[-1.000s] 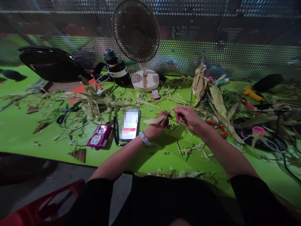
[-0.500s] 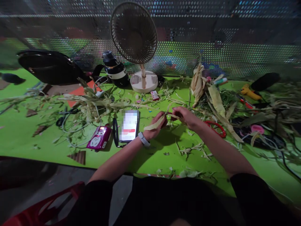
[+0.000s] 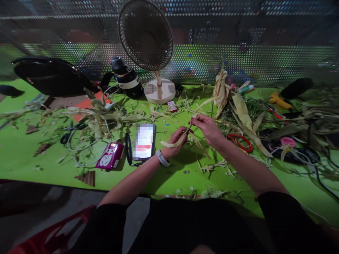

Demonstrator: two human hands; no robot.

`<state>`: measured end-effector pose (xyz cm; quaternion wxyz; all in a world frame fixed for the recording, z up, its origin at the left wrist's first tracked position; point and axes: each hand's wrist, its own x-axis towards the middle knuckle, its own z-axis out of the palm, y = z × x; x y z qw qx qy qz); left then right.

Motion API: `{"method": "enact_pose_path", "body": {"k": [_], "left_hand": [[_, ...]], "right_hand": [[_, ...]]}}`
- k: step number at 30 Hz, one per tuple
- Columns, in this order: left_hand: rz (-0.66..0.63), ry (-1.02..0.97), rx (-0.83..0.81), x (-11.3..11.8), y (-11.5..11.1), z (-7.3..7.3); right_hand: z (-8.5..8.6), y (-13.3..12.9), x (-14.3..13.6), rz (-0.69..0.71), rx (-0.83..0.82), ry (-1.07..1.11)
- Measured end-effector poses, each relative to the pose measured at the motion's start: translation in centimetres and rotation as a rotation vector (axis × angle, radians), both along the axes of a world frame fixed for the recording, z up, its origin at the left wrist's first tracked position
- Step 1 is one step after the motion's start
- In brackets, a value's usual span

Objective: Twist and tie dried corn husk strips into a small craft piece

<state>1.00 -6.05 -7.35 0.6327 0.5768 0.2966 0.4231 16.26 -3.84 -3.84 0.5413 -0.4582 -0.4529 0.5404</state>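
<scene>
Strips of dried corn husk (image 3: 173, 144) spread from between my hands, above the middle of the green table. My left hand (image 3: 177, 141), with a pale watch band on the wrist, is closed around their joined middle. My right hand (image 3: 208, 127) pinches a husk strip just above and to the right of the left fingers. One long strip rises toward the back right, another hangs down below the right hand. The exact knot or join is partly covered by the fingers. A lit phone (image 3: 144, 141) lies left of my left hand.
Husk heaps lie left (image 3: 103, 118) and right, beside a husk bundle (image 3: 221, 90). Behind stand a fan (image 3: 159, 91) and a dark bottle (image 3: 128, 83). A purple power strip (image 3: 110, 157), scissors with red handles (image 3: 241, 143), a yellow glue gun (image 3: 280, 101) and cables also surround my hands.
My right hand has moved slightly up and now pinches near the upright strip. The strip that pointed right hangs downward. My left hand keeps its grip; the view has shifted slightly.
</scene>
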Motion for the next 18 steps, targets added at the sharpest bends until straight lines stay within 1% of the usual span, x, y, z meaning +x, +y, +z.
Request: {"method": "enact_pose_path", "body": {"k": [2, 3, 4, 7, 8, 9, 12, 15, 16, 18], "left_hand": [[0.01, -0.005, 0.002, 0.0, 0.0, -0.2], [0.01, -0.005, -0.009, 0.0, 0.0, -0.2], [0.001, -0.003, -0.029, 0.0, -0.1, -0.1], [-0.073, -0.013, -0.095, -0.1, -0.1, 0.3], [-0.096, -0.025, -0.103, -0.2, -0.1, 0.4], [-0.114, -0.042, -0.108, -0.2, -0.1, 0.5], [-0.146, -0.078, -0.135, -0.4, -0.1, 0.5], [-0.152, -0.082, -0.189, -0.4, -0.2, 0.1], [-0.149, -0.079, -0.202, -0.3, -0.2, -0.1], [-0.154, -0.066, -0.212, -0.3, -0.3, -0.2]], "right_hand": [[0.2, 0.1, 0.2, -0.008, -0.005, -0.014], [0.4, 0.3, 0.5, 0.019, -0.021, -0.006], [0.5, 0.5, 0.9, 0.077, -0.051, 0.018], [0.6, 1.2, 2.2, 0.345, -0.198, 0.17], [0.5, 1.5, 2.5, 0.398, -0.241, 0.214], [0.4, 1.6, 2.6, 0.405, -0.274, 0.238], [-0.3, 1.7, 2.1, 0.329, -0.377, 0.216], [-0.6, 1.2, 1.0, 0.404, -0.475, 0.243], [-0.7, 1.0, 0.7, 0.427, -0.482, 0.26], [-0.8, 0.6, 0.3, 0.406, -0.464, 0.271]]}}
